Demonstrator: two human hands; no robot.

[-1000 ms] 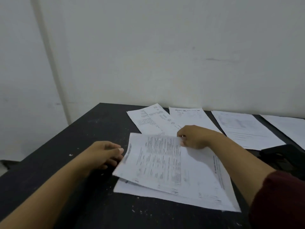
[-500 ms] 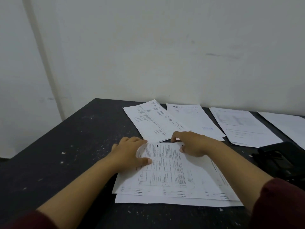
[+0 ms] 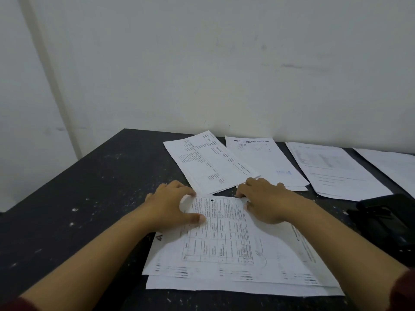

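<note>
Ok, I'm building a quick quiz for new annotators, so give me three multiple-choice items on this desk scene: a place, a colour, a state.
1. Where is the black device relative to the near paper stack?
A) right of it
B) left of it
C) on it

2. What colour is the table?
A) white
B) green
C) black

3. How is that stack's top sheet?
A) crumpled into a ball
B) lying on the stack
C) held against the wall

1 A: it sits beside the stack, toward the right edge of view.
2 C: its bare top is black with pale specks.
3 B: it lies there, the left hand and right hand holding its far edge.
</note>
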